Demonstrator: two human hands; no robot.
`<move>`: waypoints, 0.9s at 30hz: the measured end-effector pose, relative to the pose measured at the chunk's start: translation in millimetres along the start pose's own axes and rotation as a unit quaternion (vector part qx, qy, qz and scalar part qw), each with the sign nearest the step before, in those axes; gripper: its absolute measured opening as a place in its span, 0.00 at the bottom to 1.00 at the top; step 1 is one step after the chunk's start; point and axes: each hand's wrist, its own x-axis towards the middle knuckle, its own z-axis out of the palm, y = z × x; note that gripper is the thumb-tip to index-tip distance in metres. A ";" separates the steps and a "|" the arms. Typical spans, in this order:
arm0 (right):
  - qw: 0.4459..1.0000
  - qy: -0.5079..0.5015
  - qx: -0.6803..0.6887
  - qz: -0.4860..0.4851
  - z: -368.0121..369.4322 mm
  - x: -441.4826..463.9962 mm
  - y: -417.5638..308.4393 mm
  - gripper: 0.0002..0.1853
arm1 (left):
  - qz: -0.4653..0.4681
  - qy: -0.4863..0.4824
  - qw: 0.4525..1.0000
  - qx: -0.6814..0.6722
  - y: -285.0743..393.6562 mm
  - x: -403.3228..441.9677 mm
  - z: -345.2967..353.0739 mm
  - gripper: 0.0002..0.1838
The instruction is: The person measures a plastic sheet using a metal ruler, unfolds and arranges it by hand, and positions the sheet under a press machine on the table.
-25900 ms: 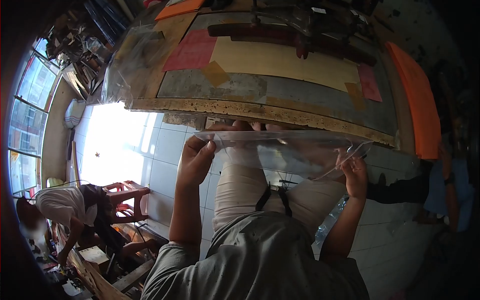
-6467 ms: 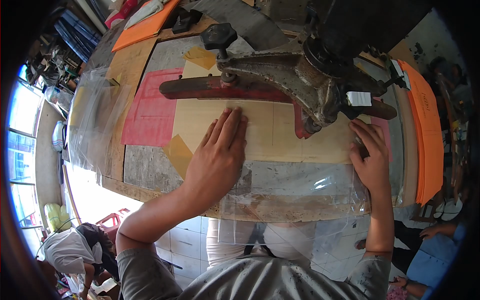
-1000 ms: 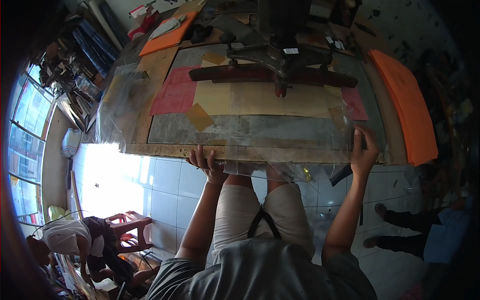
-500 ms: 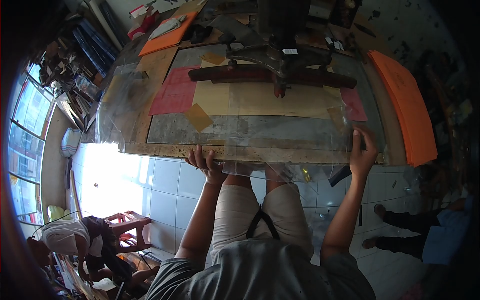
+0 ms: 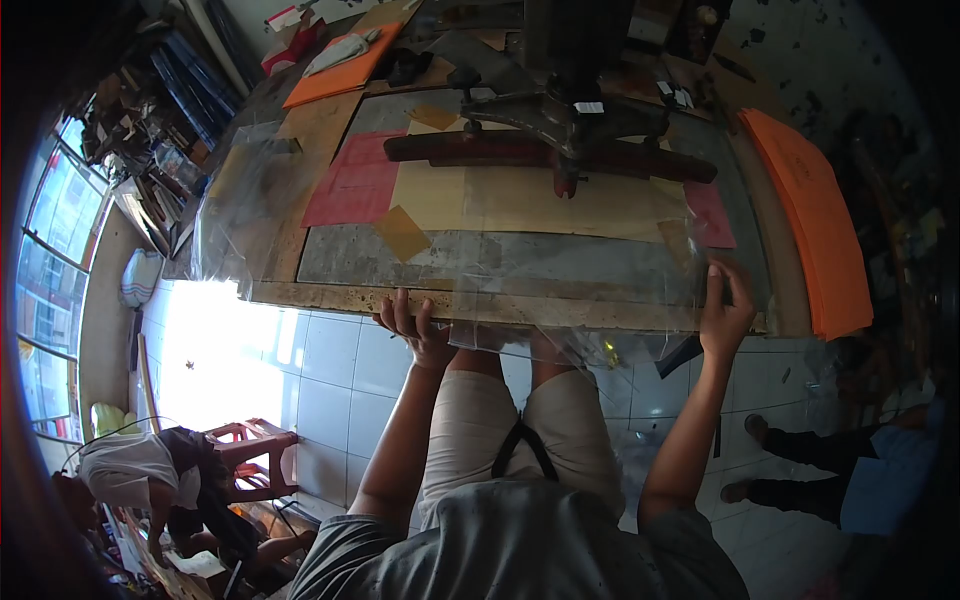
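Frame centre: left hand (image 5: 420, 330) on table edge (image 5: 330, 297), fingers apart. Further right: right hand (image 5: 728, 315) by plastic sheet (image 5: 580, 285); finger grip, cannot tell.

Windows (image 5: 48, 300): daylight pouring from nine o'clock, frames bowing!
Floor (image 5: 225, 350): glare near nine, we're dazzled white!
Clear sheet (image 5: 590, 265): we catch faint sheen.
Machine (image 5: 575, 125): dim at one o'clock.
Corners: fisheye-black.
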 end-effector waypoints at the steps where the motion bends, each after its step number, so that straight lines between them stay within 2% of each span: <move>1: 1.000 0.000 -0.002 -0.001 0.0 -0.1 1.0 0.07 | -0.001 -0.001 1.000 -0.004 -0.2 -0.7 0.2 0.40; 7: 1.000 -0.001 -0.003 0.004 -1.0 0.3 0.3 0.08 | -0.016 -0.009 1.000 0.002 1.7 -3.6 0.5 0.39; 10: 1.000 -0.001 0.002 0.004 -0.3 -0.4 -1.7 0.08 | -0.018 0.019 0.998 -0.048 1.9 -3.8 6.5 0.34; 22: 1.000 -0.008 -0.001 0.006 -0.3 -1.3 2.3 0.09 | -0.025 0.015 0.999 -0.044 2.1 -6.6 6.9 0.31; 25: 1.000 -0.007 -0.006 0.013 -0.5 -1.1 2.1 0.09 | -0.022 0.018 0.998 -0.055 2.1 -5.3 6.9 0.31; 27: 1.000 -0.007 -0.002 0.016 -0.2 -1.3 1.4 0.09 | -0.020 0.002 1.000 -0.023 1.7 -4.9 2.9 0.34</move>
